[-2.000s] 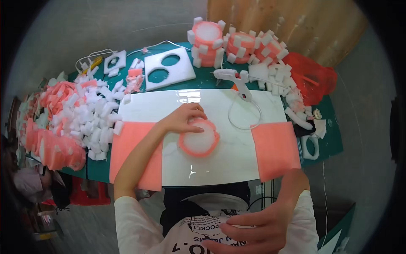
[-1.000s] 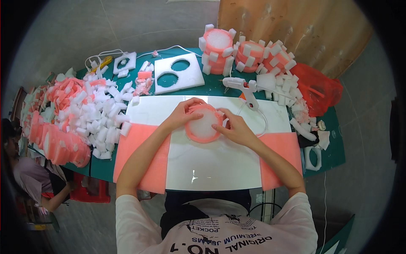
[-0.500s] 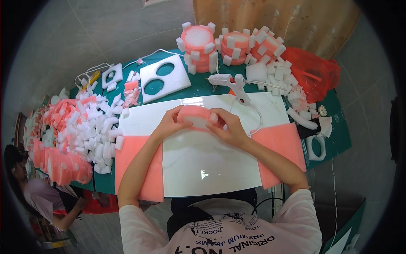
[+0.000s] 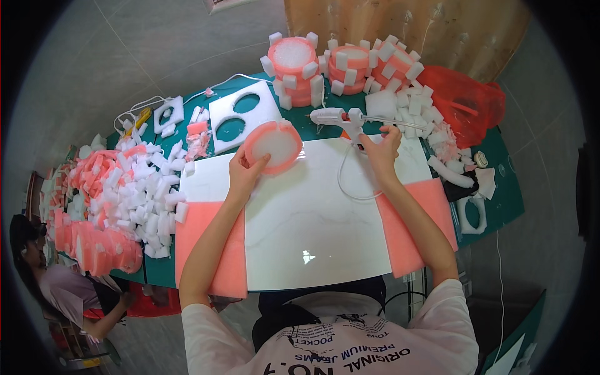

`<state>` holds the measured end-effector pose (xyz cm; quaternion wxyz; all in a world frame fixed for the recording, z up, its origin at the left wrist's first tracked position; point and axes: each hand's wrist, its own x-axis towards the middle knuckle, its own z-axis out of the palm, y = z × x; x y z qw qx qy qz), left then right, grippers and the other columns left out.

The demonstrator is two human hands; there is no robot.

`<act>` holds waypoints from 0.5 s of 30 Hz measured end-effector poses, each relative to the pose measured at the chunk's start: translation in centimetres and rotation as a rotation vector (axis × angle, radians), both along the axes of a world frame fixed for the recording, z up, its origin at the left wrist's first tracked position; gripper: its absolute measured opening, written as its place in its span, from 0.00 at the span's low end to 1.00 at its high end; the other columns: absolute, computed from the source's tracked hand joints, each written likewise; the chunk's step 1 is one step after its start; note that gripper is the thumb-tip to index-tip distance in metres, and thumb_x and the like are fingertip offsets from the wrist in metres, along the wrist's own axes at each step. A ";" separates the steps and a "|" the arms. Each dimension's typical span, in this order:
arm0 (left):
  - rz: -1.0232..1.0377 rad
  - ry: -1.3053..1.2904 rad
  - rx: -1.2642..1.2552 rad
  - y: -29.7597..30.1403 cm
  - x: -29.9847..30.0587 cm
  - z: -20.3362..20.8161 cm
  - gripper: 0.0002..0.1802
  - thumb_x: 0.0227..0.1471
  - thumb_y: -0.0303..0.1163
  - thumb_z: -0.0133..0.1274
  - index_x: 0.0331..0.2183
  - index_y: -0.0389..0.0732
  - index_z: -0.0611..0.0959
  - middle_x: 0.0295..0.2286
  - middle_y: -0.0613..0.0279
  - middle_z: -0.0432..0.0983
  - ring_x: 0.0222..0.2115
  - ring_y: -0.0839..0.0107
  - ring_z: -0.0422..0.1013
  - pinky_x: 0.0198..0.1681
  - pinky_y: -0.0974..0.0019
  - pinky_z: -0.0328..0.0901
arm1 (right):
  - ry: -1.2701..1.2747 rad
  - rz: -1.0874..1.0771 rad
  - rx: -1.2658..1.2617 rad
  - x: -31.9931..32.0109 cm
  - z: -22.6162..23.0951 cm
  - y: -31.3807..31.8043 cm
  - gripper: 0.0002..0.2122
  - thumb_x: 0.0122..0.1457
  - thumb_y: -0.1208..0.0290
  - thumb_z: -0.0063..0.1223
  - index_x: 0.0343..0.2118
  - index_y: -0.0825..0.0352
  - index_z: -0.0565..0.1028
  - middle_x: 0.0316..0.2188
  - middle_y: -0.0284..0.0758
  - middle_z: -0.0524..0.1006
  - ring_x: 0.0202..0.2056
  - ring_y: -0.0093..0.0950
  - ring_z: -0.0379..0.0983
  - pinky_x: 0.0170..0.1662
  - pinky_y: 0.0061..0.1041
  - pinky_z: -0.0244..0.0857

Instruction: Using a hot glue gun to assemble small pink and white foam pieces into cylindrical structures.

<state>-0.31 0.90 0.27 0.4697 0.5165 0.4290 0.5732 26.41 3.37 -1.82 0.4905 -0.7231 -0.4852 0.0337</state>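
Observation:
My left hand (image 4: pixel 245 174) grips a round foam disc (image 4: pixel 273 149) by its lower left edge, thumb on its face. The disc has a white middle, a pink foam rim and a small notch at the top of that rim. My right hand (image 4: pixel 382 153) is closed round the handle of a white hot glue gun (image 4: pixel 334 117), whose nozzle points left. A clear glue stick (image 4: pixel 384 120) sticks out of its back. Below both hands lies a glossy white board (image 4: pixel 312 231).
Pink foam sheets (image 4: pixel 212 250) flank the board. White and pink foam scraps (image 4: pixel 147 200) heap on the left. Foam cylinders with white blocks (image 4: pixel 294 72) stand at the back, near a red plastic bag (image 4: pixel 465 103). A white foam sheet (image 4: pixel 219 140) has two round holes. Another person (image 4: pixel 69 287) sits at left.
My right hand has left the disc and moved right onto the glue gun, whose cord has shifted. My left hand has moved the disc up and left, turning its flat face toward me.

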 end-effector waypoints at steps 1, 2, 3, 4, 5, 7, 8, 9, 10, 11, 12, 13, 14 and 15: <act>-0.002 0.002 -0.001 0.0 0.0 0.0 0.22 0.41 0.23 0.55 0.41 0.33 0.70 0.36 0.59 0.71 0.36 0.74 0.68 0.40 0.72 0.63 | 0.002 -0.002 -0.001 0.4 -0.1 0.2 0.23 0.38 0.65 0.59 0.35 0.66 0.60 0.32 0.36 0.62 0.35 0.31 0.61 0.38 0.24 0.56; -0.017 0.039 -0.012 0.0 -0.1 0.0 0.21 0.41 0.24 0.55 0.41 0.33 0.71 0.36 0.60 0.71 0.35 0.74 0.68 0.40 0.72 0.63 | 0.125 0.177 -0.014 0.8 -0.2 0.4 0.24 0.39 0.65 0.59 0.37 0.66 0.60 0.33 0.38 0.65 0.36 0.32 0.62 0.38 0.25 0.57; -0.032 0.076 -0.024 0.0 -0.2 -0.1 0.21 0.41 0.25 0.56 0.41 0.33 0.71 0.35 0.60 0.71 0.35 0.74 0.68 0.40 0.72 0.63 | 0.249 0.357 -0.027 1.0 -0.1 0.4 0.25 0.39 0.64 0.59 0.39 0.67 0.60 0.34 0.39 0.67 0.37 0.33 0.64 0.39 0.26 0.58; -0.033 0.078 -0.025 0.0 -0.2 -0.4 0.21 0.41 0.25 0.56 0.41 0.33 0.71 0.35 0.60 0.71 0.35 0.74 0.68 0.40 0.72 0.63 | 0.251 0.356 -0.027 1.2 0.1 0.6 0.25 0.39 0.64 0.59 0.39 0.67 0.60 0.34 0.39 0.67 0.37 0.33 0.64 0.39 0.26 0.58; -0.046 0.187 0.025 0.2 -0.3 -1.0 0.21 0.41 0.26 0.56 0.40 0.33 0.71 0.35 0.60 0.71 0.35 0.74 0.68 0.39 0.73 0.63 | 0.280 0.463 -0.096 1.4 0.4 0.7 0.25 0.39 0.64 0.59 0.39 0.68 0.63 0.32 0.40 0.69 0.37 0.33 0.65 0.38 0.27 0.58; -0.058 0.301 0.076 0.0 -0.4 -1.0 0.21 0.41 0.26 0.57 0.40 0.33 0.71 0.35 0.60 0.71 0.34 0.75 0.68 0.39 0.73 0.62 | 0.314 0.573 -0.162 1.8 0.5 0.9 0.24 0.40 0.64 0.59 0.40 0.69 0.65 0.31 0.41 0.72 0.37 0.33 0.66 0.38 0.28 0.59; -0.076 0.329 0.085 -0.1 -0.3 -0.9 0.21 0.40 0.27 0.57 0.39 0.33 0.71 0.35 0.61 0.71 0.34 0.75 0.68 0.38 0.73 0.62 | 0.180 0.584 -0.184 2.1 0.2 1.1 0.21 0.41 0.64 0.58 0.37 0.69 0.68 0.29 0.42 0.73 0.35 0.33 0.67 0.37 0.27 0.60; -0.096 0.355 0.095 -0.1 -0.2 -0.8 0.21 0.40 0.27 0.57 0.39 0.33 0.72 0.35 0.61 0.71 0.34 0.76 0.67 0.38 0.74 0.62 | 0.045 0.590 -0.204 2.1 0.0 1.2 0.18 0.42 0.64 0.57 0.35 0.70 0.71 0.27 0.42 0.73 0.33 0.32 0.68 0.36 0.27 0.60; -0.099 0.358 0.097 0.0 -0.2 -1.0 0.21 0.40 0.27 0.57 0.39 0.33 0.72 0.35 0.61 0.71 0.34 0.76 0.67 0.38 0.74 0.62 | 0.048 0.588 -0.202 2.1 -0.1 1.2 0.18 0.42 0.64 0.57 0.35 0.70 0.71 0.27 0.42 0.73 0.33 0.32 0.68 0.36 0.27 0.60; -0.084 0.276 0.069 0.2 -0.3 -1.3 0.22 0.40 0.27 0.57 0.40 0.34 0.71 0.35 0.61 0.71 0.35 0.75 0.67 0.39 0.73 0.62 | -0.033 0.558 -0.075 2.0 -0.2 1.1 0.16 0.43 0.65 0.57 0.32 0.70 0.73 0.28 0.43 0.73 0.31 0.32 0.69 0.35 0.27 0.61; -0.068 0.194 0.040 0.2 -0.2 -1.1 0.22 0.40 0.27 0.57 0.40 0.34 0.71 0.35 0.61 0.71 0.35 0.75 0.67 0.39 0.73 0.62 | -0.114 0.527 0.050 1.8 -0.2 0.9 0.13 0.43 0.66 0.56 0.30 0.70 0.74 0.28 0.44 0.73 0.29 0.32 0.70 0.33 0.26 0.61; -0.069 0.196 0.041 0.2 -0.2 -0.9 0.22 0.40 0.27 0.57 0.40 0.34 0.71 0.35 0.61 0.71 0.35 0.75 0.67 0.39 0.73 0.62 | -0.112 0.525 0.052 1.6 -0.1 0.7 0.13 0.43 0.66 0.56 0.30 0.70 0.74 0.28 0.44 0.73 0.29 0.32 0.70 0.33 0.26 0.61; -0.038 0.097 -0.013 0.2 -0.3 -0.6 0.23 0.41 0.27 0.56 0.42 0.34 0.70 0.36 0.60 0.70 0.37 0.74 0.67 0.41 0.73 0.62 | 0.042 0.554 -0.008 1.5 0.1 0.5 0.13 0.44 0.67 0.56 0.31 0.70 0.73 0.28 0.43 0.74 0.28 0.31 0.71 0.32 0.24 0.61; -0.004 -0.002 -0.066 0.1 -0.4 -0.3 0.24 0.41 0.27 0.56 0.43 0.34 0.70 0.37 0.60 0.70 0.38 0.74 0.66 0.42 0.73 0.61 | 0.197 0.584 -0.068 1.1 0.5 0.2 0.13 0.44 0.68 0.56 0.32 0.70 0.73 0.28 0.42 0.74 0.27 0.29 0.71 0.31 0.23 0.61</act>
